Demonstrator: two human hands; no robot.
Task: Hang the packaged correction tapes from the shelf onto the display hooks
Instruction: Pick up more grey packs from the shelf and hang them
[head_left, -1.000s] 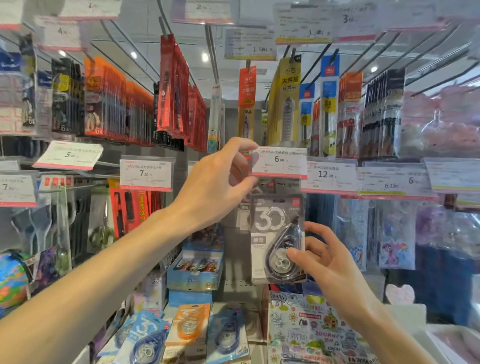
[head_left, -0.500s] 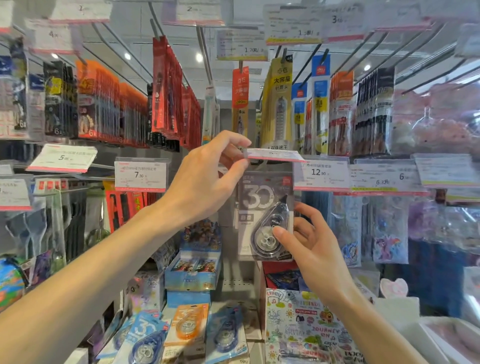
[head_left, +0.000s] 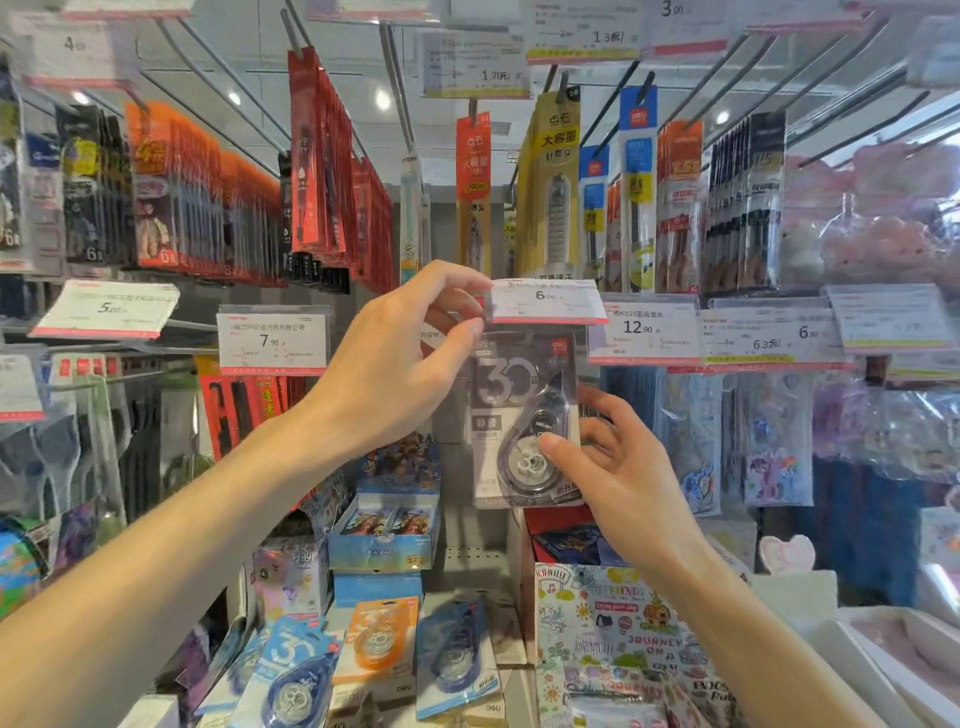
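My right hand (head_left: 618, 467) grips a grey packaged correction tape (head_left: 524, 421) by its lower right, holding it upright just under a white price tag (head_left: 545, 301) marked 6. My left hand (head_left: 400, 358) pinches that tag's left edge between thumb and forefinger and holds it tilted up. The hook behind the tag is hidden. On the shelf below lie more packaged tapes: a light blue one (head_left: 291, 670), an orange one (head_left: 379, 639) and a dark blue one (head_left: 454, 654).
Rows of packaged pens hang on hooks above, left (head_left: 202, 197) and right (head_left: 670, 202). Neighbouring price tags (head_left: 272, 340) (head_left: 644, 330) flank the lifted one. Boxes (head_left: 384, 530) stand behind the shelf tapes, and a colourful sticker pack (head_left: 613, 634) lies at lower right.
My right hand has raised the grey tape package up close under the price tag. My left hand has flipped the tag upward from hanging flat.
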